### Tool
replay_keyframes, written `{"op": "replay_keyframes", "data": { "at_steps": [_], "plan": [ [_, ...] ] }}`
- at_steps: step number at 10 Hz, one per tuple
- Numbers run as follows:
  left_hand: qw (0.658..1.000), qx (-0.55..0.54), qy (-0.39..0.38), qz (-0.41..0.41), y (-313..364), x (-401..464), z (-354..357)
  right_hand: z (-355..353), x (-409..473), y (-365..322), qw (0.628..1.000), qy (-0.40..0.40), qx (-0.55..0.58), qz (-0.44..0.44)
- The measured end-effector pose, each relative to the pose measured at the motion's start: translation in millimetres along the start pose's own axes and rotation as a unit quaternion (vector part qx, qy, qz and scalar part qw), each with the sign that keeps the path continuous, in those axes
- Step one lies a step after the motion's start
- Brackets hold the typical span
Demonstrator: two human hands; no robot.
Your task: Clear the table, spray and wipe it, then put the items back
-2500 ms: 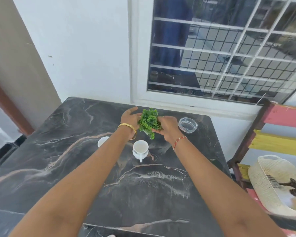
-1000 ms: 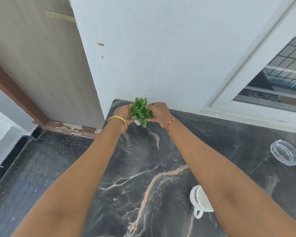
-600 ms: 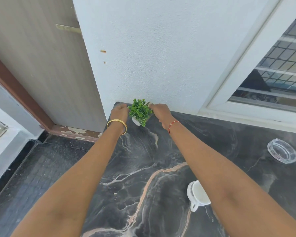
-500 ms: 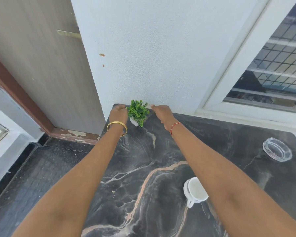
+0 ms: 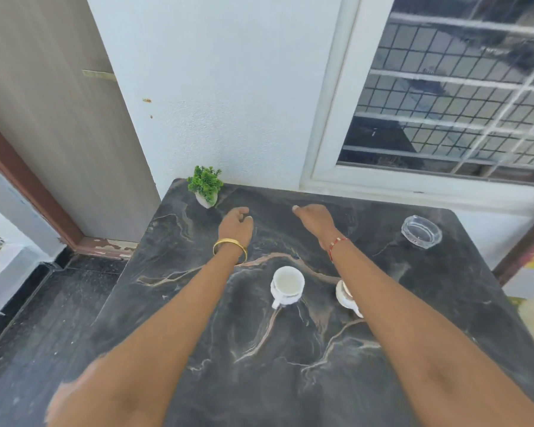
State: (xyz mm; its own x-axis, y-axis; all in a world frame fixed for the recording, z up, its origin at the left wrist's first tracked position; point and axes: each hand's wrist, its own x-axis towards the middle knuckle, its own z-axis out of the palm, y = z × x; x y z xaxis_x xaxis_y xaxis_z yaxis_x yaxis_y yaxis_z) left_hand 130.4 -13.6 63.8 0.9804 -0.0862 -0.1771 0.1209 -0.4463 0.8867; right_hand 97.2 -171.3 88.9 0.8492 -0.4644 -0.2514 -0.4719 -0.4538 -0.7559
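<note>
A: How is the dark marble-patterned counter (image 5: 290, 380) laid out?

B: Items sit apart, which suggests it is being restocked or only rearranged; I can't tell which. A round clear glass ashtray (image 5: 421, 231) is at the far right. Two small white ceramic cups are mid-counter: one (image 5: 287, 285) in the open, the other (image 5: 345, 295) half hidden under the right forearm. The little green plant in its white pot (image 5: 206, 186) stands in the far left corner against the wall, probably to be out of the way.

A: And the hands?

B: Both hover above the counter, holding nothing. The left hand (image 5: 236, 224), just beside the plant, has loosely curled fingers; the right hand (image 5: 315, 217) is relaxed.
</note>
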Motion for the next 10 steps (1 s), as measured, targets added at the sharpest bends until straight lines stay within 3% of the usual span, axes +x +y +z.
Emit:
{"op": "replay_keyframes", "data": {
  "at_steps": [2,4,7,10],
  "plan": [
    [0.994,0.067,-0.081,-0.024,-23.8,-65.2,56.8,-48.6,-38.6,92.0,0.996,0.021,-0.084,0.033],
    [0.993,0.085,-0.080,-0.031,-47.3,-102.6,78.2,-53.4,-64.9,156.3,0.993,-0.027,-0.101,0.059],
    [0.985,0.162,-0.057,-0.022,-51.8,-105.7,80.1,-42.7,-77.0,172.2,0.993,-0.005,-0.116,0.016],
    [0.984,0.162,-0.076,0.008,-41.4,-106.8,71.9,-52.8,-85.2,156.0,0.982,-0.004,-0.186,0.018]
  ]
}}
